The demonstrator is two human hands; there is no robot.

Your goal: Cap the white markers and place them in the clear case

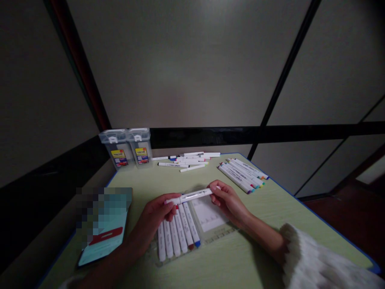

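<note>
A white marker (pixel 194 195) is held level between my two hands above the table. My left hand (pixel 161 208) pinches its left end, and my right hand (pixel 224 200) grips its right end; the fingers cover both tips. Just below lies a clear plastic case (pixel 210 241), opened out flat. Its left part holds a row of several white markers (pixel 177 233), some with brown or blue ends showing, their upper ends partly behind my left hand. A white printed card (pixel 209 212) lies in the right part, beneath my right hand.
Two clear lidded boxes (pixel 138 148) with colourful labels stand at the back left. Several loose markers (pixel 191 159) lie at the table's rear, and a grouped row of markers (pixel 242 174) lies at right. A tablet-like device (pixel 108 228) rests at left. A wall panel (pixel 186 80) rises behind.
</note>
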